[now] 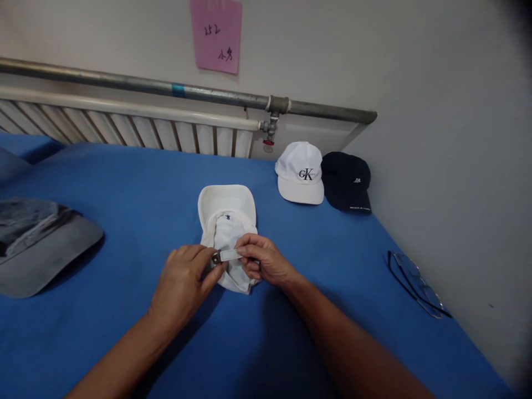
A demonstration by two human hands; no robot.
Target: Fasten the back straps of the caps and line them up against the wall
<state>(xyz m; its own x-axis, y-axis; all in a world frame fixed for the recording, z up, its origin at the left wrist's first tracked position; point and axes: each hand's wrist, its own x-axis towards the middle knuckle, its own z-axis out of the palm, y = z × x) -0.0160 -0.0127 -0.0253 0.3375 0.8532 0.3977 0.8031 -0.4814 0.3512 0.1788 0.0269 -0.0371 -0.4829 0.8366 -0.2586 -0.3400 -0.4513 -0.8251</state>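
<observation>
Running left to right over the upturned white cap (226, 234), on the side away from its brim (228, 198), the pale strap (230, 255) spans the narrow gap between the hands. The left hand (180, 280) pinches the metal buckle (216, 257); the right hand's (265, 260) fingers press together on the strap's right end.

On the blue cloth-covered surface (133, 177), a grey curved-brim cap (54, 255) is lying left of an upturned white fabric cap (226, 200), a white lettered cap (300, 169) and, just beside its right, a dark fabric cap (346, 180) are sitting behind to the right, and thin-framed glasses (419, 285) are lying nearer, along the right edge.
</observation>
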